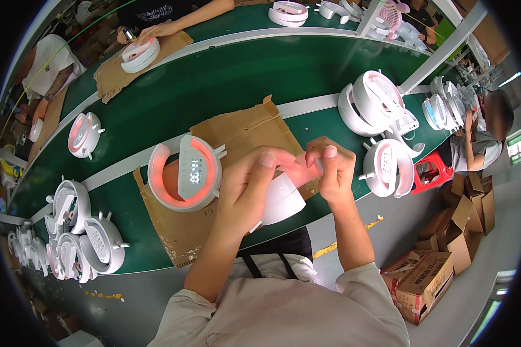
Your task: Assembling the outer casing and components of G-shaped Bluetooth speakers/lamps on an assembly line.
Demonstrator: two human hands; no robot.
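In front of me, near the table's edge, a white curved lamp stands tilted, with a pinkish glow at its upper part. My left hand is closed against its upper left side, thumb up. My right hand is closed at the glowing side, thumb against curled fingers; what the fingers pinch is too small to make out. Left of my hands, a round white lamp glows red-orange around a lit digital display. It lies on a flattened cardboard sheet, and my hands hide part of the sheet.
More white lamps stand on the green table, clustered at left and right. Cardboard boxes and a red stool are on the floor at right. Across the table, a person's hand works on a lamp.
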